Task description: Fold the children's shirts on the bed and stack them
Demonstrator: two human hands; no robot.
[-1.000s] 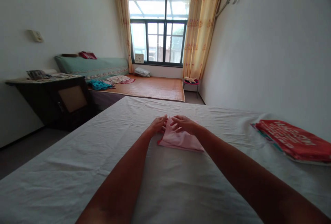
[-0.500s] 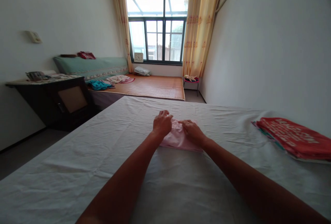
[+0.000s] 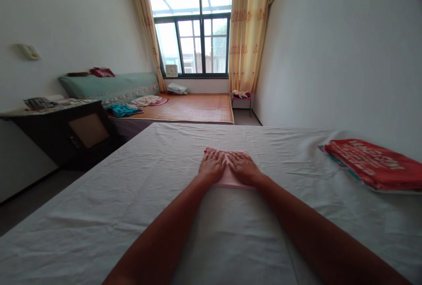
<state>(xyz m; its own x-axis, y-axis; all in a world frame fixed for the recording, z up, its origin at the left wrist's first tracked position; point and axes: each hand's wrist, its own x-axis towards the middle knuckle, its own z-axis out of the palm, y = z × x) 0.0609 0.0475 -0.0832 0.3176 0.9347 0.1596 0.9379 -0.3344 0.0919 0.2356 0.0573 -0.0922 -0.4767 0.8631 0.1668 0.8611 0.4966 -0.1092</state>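
A small folded pink cloth (image 3: 231, 181) lies on the white sheet (image 3: 132, 197) in front of me; what kind of garment it is I cannot make out. My left hand (image 3: 213, 164) rests flat on its left part, fingers stretched forward. On the right part lies my right hand (image 3: 242, 166), also flat, its fingertips close to those of the left. Much of the cloth is hidden under both palms. A reddish corner of it sticks out past the left fingertips.
A stack of folded red clothes (image 3: 379, 164) lies on the sheet at the right, by the wall. Beyond the sheet stand a bed with a woven mat (image 3: 198, 107), a dark cabinet (image 3: 59, 133) and a small stool (image 3: 242, 97) under the curtain.
Both hands have gone from bent fingers at the cloth's far part to lying flat on it. The cloth looks smoother and more compact. The view has shifted slightly.
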